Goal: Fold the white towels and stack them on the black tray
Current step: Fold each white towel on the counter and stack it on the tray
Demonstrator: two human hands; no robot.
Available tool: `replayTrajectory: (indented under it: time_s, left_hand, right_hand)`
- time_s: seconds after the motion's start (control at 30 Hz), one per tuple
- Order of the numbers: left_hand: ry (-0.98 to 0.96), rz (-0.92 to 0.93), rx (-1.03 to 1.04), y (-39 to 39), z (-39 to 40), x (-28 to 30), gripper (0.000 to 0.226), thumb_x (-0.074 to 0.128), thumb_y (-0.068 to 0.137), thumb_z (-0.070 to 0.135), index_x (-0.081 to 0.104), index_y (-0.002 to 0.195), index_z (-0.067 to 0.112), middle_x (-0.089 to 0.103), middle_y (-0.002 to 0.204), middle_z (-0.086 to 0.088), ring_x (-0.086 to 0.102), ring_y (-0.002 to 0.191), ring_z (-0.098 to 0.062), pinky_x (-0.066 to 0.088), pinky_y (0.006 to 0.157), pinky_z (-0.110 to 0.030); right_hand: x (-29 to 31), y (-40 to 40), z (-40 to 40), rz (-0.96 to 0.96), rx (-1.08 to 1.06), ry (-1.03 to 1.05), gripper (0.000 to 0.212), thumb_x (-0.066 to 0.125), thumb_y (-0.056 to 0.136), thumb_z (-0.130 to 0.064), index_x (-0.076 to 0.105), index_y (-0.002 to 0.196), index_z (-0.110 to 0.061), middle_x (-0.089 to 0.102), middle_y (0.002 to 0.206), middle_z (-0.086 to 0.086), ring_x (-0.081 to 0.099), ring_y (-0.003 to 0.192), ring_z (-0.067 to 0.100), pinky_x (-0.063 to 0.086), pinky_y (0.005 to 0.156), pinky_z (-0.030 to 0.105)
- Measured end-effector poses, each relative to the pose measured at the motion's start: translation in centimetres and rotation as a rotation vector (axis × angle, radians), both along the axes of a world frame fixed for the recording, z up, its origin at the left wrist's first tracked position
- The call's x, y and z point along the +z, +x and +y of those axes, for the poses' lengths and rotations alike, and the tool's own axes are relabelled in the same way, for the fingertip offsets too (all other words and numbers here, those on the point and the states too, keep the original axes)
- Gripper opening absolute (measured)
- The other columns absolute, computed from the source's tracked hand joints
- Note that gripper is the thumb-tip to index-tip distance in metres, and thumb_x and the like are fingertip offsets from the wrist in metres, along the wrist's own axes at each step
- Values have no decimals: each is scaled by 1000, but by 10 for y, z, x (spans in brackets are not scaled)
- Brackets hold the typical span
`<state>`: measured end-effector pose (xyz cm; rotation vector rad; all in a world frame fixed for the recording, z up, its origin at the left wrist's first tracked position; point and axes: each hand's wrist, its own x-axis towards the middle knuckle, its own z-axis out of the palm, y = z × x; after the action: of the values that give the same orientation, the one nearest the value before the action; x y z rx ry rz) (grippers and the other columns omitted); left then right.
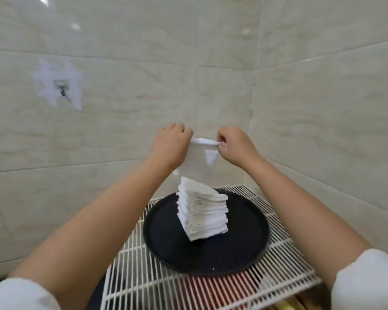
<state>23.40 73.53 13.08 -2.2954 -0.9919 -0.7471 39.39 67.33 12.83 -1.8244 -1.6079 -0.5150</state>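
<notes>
We see both hands raised at frame centre, in front of tiled wall. Left hand point(170, 146) grip pinches left top edge of white towel point(202, 153); right hand point(233, 145) grip pinches right top edge. Towel hangs between them, above stack of folded towels point(202, 211). Stack sits, leaning slightly, on black tray point(166, 238), lower centre. Tray rests on white wire rack point(143, 285). Taped hook point(59, 86) on wall, upper left.
</notes>
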Motion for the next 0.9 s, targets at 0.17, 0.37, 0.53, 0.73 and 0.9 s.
replayTrajectory:
  time_s: [0.17,0.37,0.53,0.73,0.9]
  left_hand:
    - [3,148,19,30,25,-50,33,75,54,-2,61,82,8,59,80,-9,58,75,-27,40,58,-28]
    - [-199,175,-17,41,28,-98,18,72,65,-6,61,76,2,58,74,-13,59,67,-30,17,43,-22]
    - [-246,13,-100,52,21,-84,11,58,85,3,65,94,0,61,93,-18,59,85,-35,50,64,-41]
    - [-404,290,16,41,12,-103,24,42,94,18,57,112,11,55,114,-6,52,105,-26,39,74,-30]
    - [-431,253,42,24,-1,-107,29,43,93,22,55,117,11,54,116,-8,52,106,-29,44,82,-36]
  right_hand:
    - [-74,43,47,-30,125,-59,12,51,76,3,61,81,0,61,88,21,55,88,38,43,73,43]
    - [-126,66,45,3,235,-91,8,53,74,4,61,75,1,61,80,19,55,80,34,36,67,33]
    - [-122,77,44,66,313,-7,9,51,65,3,59,66,1,60,68,18,57,66,33,46,61,40]
    - [-141,81,31,12,359,-296,13,52,83,-5,63,87,-3,64,90,10,56,88,28,34,71,28]
    - [-119,71,16,-85,251,-385,18,50,84,-14,63,95,-10,63,100,7,55,97,27,40,77,32]
